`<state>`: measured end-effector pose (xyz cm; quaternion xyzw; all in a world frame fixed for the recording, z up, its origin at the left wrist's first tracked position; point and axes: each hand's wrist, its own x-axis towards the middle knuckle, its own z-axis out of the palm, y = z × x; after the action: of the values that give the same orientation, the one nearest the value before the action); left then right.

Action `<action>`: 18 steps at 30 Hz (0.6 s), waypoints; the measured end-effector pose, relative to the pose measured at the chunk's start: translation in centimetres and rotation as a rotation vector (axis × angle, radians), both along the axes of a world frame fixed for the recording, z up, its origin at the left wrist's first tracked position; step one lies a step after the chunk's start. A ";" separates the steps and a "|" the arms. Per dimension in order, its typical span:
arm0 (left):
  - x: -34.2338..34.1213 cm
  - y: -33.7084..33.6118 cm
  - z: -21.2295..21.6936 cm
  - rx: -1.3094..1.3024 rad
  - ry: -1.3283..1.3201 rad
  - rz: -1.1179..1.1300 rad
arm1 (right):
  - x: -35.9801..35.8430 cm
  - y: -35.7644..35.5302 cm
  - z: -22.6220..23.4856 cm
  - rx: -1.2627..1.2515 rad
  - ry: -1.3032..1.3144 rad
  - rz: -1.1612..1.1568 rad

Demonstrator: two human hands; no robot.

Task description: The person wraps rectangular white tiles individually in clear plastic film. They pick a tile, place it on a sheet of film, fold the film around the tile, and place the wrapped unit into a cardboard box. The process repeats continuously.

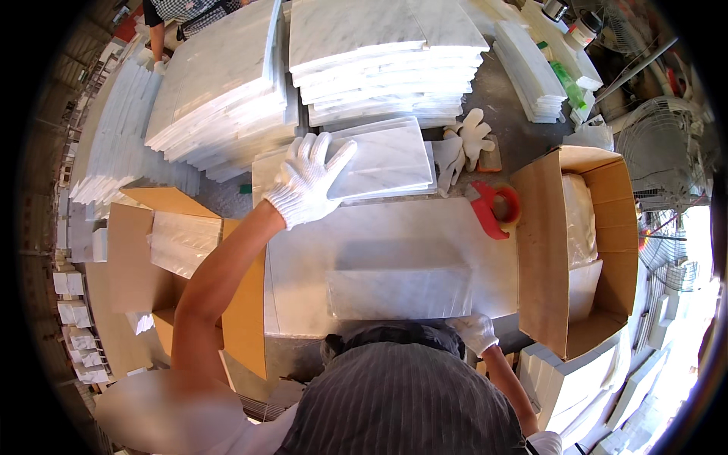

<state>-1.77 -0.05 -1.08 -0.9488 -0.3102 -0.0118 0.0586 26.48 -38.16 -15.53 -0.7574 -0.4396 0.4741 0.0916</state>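
Observation:
My left hand (311, 178), in a white knitted glove, lies with fingers spread over the left end of a small stack of white marble tiles (387, 155). My right hand (476, 335), gloved the same way, is at the near edge of the work slab (318, 243). Its fingers are partly hidden and close to the right corner of a marble tile in clear plastic wrap (398, 293). That wrapped tile lies flat in front of me. Dark striped cloth (394, 394) covers the lower middle of the view.
Open cardboard boxes stand at left (140, 265) and right (542, 254), with wrapped pieces inside. A red tape dispenser (489, 210) and spare gloves (474, 136) lie near the right box. Tall marble stacks (379, 76) rise behind. Another person (182, 11) is at far left.

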 end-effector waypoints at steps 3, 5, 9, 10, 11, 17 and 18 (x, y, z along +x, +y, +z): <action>-0.2 -0.5 0.9 -0.013 0.096 0.030 | -0.1 0.3 0.6 0.104 -0.066 0.052; 0.7 -0.4 2.8 -0.023 0.062 -0.025 | 0.5 -0.1 0.4 -0.031 -0.050 0.084; -0.4 1.0 3.5 0.069 -0.025 -0.132 | 0.3 0.7 1.0 -0.078 -0.014 0.064; -0.8 1.3 3.7 0.033 -0.045 -0.102 | 0.4 0.7 1.0 -0.028 0.005 0.060; -1.3 1.5 3.9 -0.003 -0.067 -0.070 | 0.2 0.5 0.9 0.021 0.023 0.057; -0.9 3.8 8.7 -0.261 -0.138 0.035 | 0.3 0.3 -0.1 0.018 -0.001 0.071; 0.2 3.5 10.0 -0.329 -0.130 0.039 | 0.2 0.3 0.1 0.042 -0.025 0.047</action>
<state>-1.58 3.42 8.90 -0.9367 -0.3293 -0.0210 -0.1174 26.67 -37.83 -15.43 -0.7505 -0.4683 0.4573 0.0910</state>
